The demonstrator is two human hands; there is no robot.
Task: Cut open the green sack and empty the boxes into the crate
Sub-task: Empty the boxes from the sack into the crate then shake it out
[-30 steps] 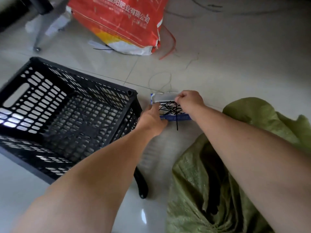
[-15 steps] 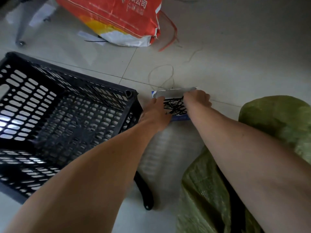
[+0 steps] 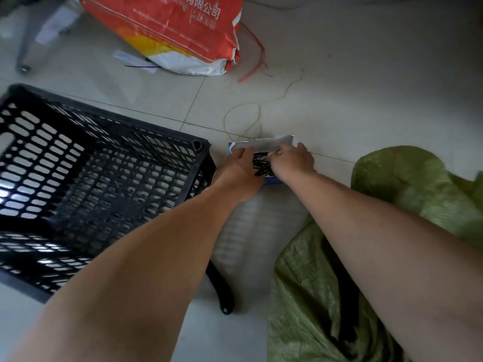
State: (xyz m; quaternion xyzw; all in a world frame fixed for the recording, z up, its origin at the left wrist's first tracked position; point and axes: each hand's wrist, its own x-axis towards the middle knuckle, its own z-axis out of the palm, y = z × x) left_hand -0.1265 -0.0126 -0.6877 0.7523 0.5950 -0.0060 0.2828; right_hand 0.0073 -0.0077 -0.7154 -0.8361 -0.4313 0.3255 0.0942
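Note:
A small blue and white box (image 3: 264, 143) lies open on the tiled floor, full of thin black pieces (image 3: 261, 164). My left hand (image 3: 239, 169) grips its left side. My right hand (image 3: 294, 160) holds its right side, fingers at the flap. The black slotted plastic crate (image 3: 104, 184) stands just left of the box, and nothing shows inside it. The green woven sack (image 3: 407, 189) lies crumpled to the right and below, with a dark slit (image 3: 339, 296) open along it.
A red, yellow and white printed sack (image 3: 177, 30) lies at the back, with a red cord (image 3: 254, 58) trailing from it. Thin string (image 3: 243, 118) loops on the floor behind the box. A black handle (image 3: 222, 291) lies by the crate's near corner. A metal leg (image 3: 23, 48) stands top left.
My two hands have closed in on the box, and its flap is lifted further back. The camera has tilted slightly, so the crate and the sack sit a little differently in view.

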